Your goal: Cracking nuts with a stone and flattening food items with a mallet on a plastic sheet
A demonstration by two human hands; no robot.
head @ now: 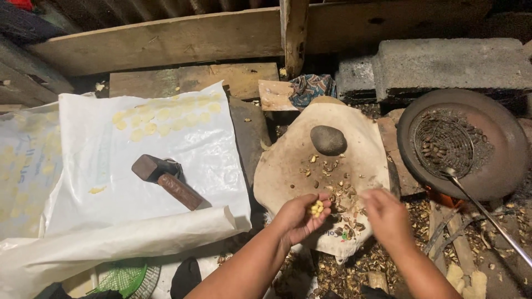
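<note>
Cupped in the left hand [299, 218], pale kernels [317, 208] sit under loosely curled fingers, just below the slab [354, 144]. Right of them, the nearer right hand [388, 216] hovers blurred over shells [346, 213]; its fingers cannot be read. Farther up the slab lies a stone [328, 139].

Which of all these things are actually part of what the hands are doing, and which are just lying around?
In use:
left hand cupping yellow kernels
right hand over the broken shells
flat stone under them
round stone

Lying about:
hammer on the white sheet
pan with wire skimmer
concrete block
patterned cloth
</note>
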